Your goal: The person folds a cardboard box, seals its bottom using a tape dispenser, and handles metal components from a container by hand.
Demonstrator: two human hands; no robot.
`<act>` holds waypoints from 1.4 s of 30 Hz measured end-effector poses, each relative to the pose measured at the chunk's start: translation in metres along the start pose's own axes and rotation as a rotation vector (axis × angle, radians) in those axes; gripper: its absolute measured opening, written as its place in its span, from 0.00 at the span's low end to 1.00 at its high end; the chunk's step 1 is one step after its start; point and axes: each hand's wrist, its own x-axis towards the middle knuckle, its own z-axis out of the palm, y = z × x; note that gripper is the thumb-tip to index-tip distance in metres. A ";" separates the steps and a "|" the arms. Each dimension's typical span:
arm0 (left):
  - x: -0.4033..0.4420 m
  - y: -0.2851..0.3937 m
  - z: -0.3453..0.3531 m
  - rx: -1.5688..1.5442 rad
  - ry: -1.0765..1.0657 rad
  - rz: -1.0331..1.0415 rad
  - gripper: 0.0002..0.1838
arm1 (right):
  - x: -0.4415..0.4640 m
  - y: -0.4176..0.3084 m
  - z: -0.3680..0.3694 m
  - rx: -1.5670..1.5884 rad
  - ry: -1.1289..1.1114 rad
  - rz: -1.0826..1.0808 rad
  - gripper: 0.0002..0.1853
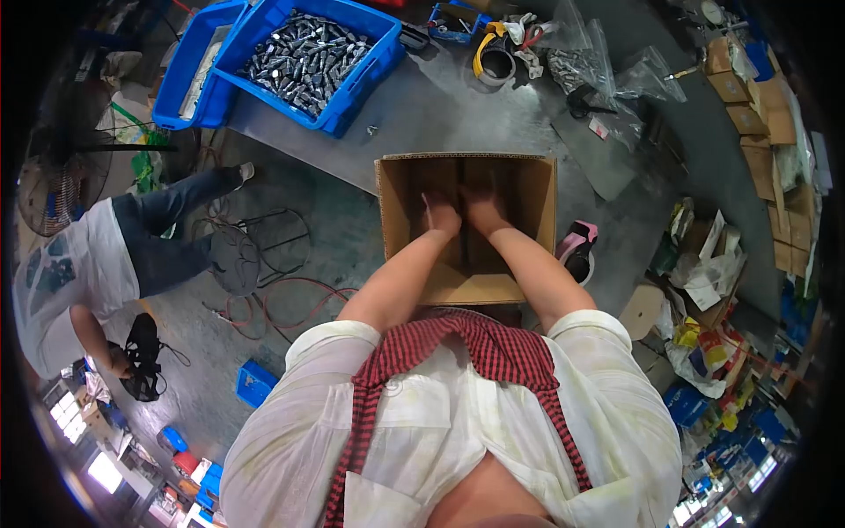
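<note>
Person's L hand point(443, 214) and R hand point(483, 212) are inside the open cardboard box point(539, 202) at the bench point(418, 106) edge, slightly apart (can't tell if either grips). Box prob. light, fairly stiff, crushable corners; best held low, opp. sides.

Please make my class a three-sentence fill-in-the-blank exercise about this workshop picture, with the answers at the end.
1. The wearer's left hand and right hand are inside a box made of ____.
2. The bin full of metal parts is coloured ____.
3. The wearer's checked cloth is black and ____.

Missing words: cardboard; blue; red.
</note>
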 end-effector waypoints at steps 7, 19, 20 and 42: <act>0.035 -0.014 0.038 0.190 0.074 0.061 0.36 | -0.001 -0.006 -0.003 -0.085 0.093 0.141 0.19; 0.065 -0.013 0.063 0.027 -0.055 -0.172 0.42 | 0.017 0.021 0.023 0.140 -0.008 0.247 0.27; 0.097 -0.040 0.097 0.220 -0.095 -0.096 0.42 | 0.017 0.023 0.027 0.155 0.046 0.197 0.26; 0.057 -0.020 0.031 0.301 -0.194 -0.042 0.41 | 0.012 0.011 -0.004 0.223 -0.193 0.345 0.29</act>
